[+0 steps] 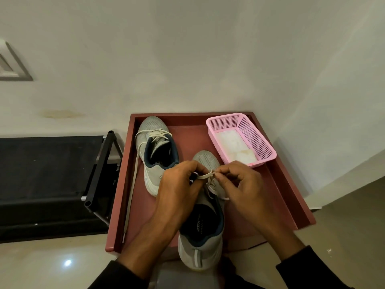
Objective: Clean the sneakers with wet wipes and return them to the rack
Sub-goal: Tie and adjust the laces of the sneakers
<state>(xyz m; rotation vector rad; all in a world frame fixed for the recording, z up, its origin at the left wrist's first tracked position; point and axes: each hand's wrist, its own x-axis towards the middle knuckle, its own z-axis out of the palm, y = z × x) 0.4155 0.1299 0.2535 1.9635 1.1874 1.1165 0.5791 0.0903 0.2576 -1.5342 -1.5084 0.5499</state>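
Two grey mesh sneakers with navy lining lie on a dark red tray (279, 184). The near sneaker (203, 232) points away from me, its heel hanging over the tray's front edge. My left hand (177, 188) and my right hand (239, 184) meet above its tongue, each pinching the pale shoelace (205, 175) stretched between them. The far sneaker (155, 151) rests at the tray's back left, its loose lace trailing down the left side. White wet wipes (233, 142) lie inside a pink basket (260, 140) at the tray's back right.
A black shoe rack (98, 170) stands left of the tray, against the white wall. The tray sits on a pale glossy floor (52, 265). My dark sleeves show at the bottom edge.
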